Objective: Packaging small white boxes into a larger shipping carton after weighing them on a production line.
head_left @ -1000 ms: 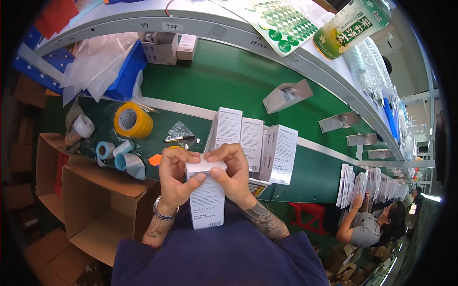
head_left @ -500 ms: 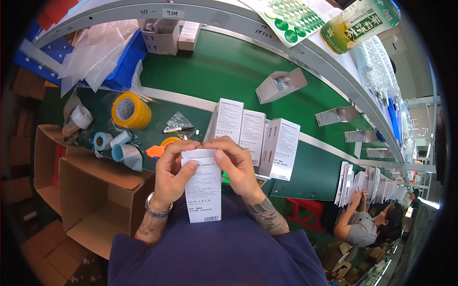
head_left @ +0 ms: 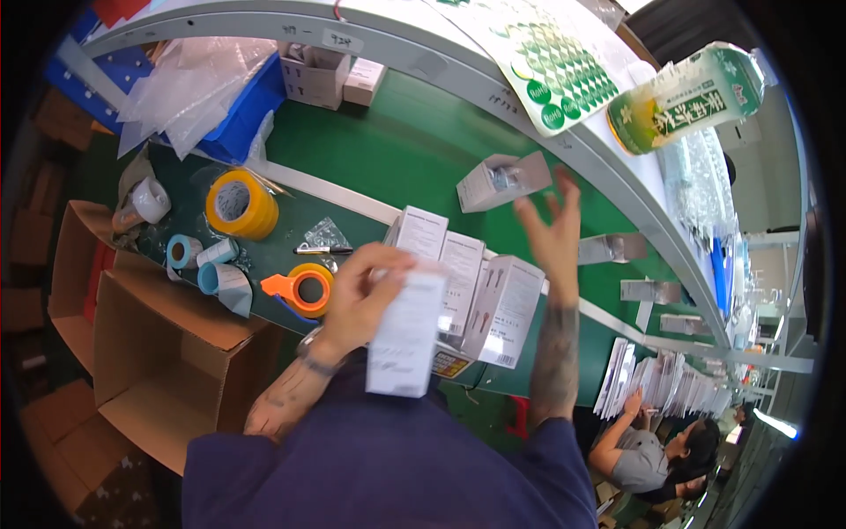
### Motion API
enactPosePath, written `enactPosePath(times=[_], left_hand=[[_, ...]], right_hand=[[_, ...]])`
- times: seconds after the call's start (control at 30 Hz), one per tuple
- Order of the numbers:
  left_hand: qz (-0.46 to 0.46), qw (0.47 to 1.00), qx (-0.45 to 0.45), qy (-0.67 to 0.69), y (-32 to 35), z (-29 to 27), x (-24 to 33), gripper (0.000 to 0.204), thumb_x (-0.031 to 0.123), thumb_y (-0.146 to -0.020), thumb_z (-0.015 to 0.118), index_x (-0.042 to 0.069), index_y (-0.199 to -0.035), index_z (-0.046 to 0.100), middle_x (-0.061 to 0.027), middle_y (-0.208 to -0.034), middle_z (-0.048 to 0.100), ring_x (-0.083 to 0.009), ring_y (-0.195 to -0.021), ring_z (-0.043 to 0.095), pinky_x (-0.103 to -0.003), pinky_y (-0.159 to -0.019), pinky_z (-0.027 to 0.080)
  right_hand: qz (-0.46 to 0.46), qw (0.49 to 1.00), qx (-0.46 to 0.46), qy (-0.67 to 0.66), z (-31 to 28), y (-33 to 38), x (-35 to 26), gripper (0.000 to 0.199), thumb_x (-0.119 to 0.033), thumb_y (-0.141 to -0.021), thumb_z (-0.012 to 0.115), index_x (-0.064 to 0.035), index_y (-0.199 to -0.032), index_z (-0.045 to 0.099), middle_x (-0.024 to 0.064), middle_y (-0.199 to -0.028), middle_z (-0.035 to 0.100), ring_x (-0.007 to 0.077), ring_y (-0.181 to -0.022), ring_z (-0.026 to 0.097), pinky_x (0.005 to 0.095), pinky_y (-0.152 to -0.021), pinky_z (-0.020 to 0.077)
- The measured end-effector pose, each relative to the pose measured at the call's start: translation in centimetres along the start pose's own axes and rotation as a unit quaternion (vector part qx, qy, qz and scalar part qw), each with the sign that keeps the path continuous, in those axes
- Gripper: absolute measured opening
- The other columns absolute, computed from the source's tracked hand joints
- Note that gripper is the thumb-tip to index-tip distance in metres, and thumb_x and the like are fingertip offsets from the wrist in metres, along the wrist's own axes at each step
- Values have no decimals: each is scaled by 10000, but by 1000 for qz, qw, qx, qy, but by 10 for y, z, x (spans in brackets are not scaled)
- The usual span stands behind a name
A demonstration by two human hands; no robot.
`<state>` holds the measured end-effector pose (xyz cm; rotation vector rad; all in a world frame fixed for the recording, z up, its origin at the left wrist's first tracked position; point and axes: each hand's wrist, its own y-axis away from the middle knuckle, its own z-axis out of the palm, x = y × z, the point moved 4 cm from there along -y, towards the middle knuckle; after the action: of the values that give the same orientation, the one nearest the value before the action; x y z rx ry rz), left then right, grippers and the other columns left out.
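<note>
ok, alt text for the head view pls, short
Seen from above, a person's left hand holds a white carton while the right hand reaches open toward a small open box on a green conveyor belt. Three white cartons stand upright ahead, with a yellow tape roll and open cardboard boxes on the left.

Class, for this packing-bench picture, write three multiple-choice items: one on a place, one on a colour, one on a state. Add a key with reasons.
1. Where is the right hand?
A. reaching out over the green belt
B. in the cardboard box
C. on the yellow tape

2. What colour is the big tape roll?
A. red
B. yellow
C. black

3. What is the left hand doing?
A. hanging empty
B. pressing a pen
C. holding a white carton

Key: A, fingers spread above the belt; B, yellow ring; C, fingers wrap the carton.
</note>
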<state>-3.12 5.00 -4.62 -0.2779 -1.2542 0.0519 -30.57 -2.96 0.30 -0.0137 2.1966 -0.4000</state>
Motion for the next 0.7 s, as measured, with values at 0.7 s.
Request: enactPosePath(times=[0.7], left_hand=[[-252,940,218,-73,95,-95,3,178,63,-925,579,19,-1097,594,-56,-993,641,-93,-808,569,-209,-729,480]], right_hand=[[179,923,191,281,-167,142,108,256,-108,-924,525,37,-1133,552,172,-841,642,254,-633,601,331,-620,529]])
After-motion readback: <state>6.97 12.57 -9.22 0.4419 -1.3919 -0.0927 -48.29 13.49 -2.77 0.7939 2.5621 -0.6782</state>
